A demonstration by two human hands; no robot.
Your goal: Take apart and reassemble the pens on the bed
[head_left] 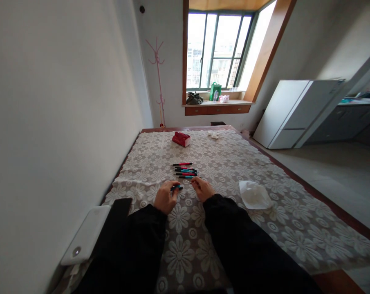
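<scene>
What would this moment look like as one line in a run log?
left hand: holds teal pen | right hand: pinches small thin part, unclear | pens: row just beyond hands | tissue: right, apart | red box: far side

Single head-worn view, forward and down along the table [264, 171] toward the far window [221, 49].

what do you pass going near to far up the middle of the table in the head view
left hand holding a pen → row of pens → red box → window ledge with bags
</scene>
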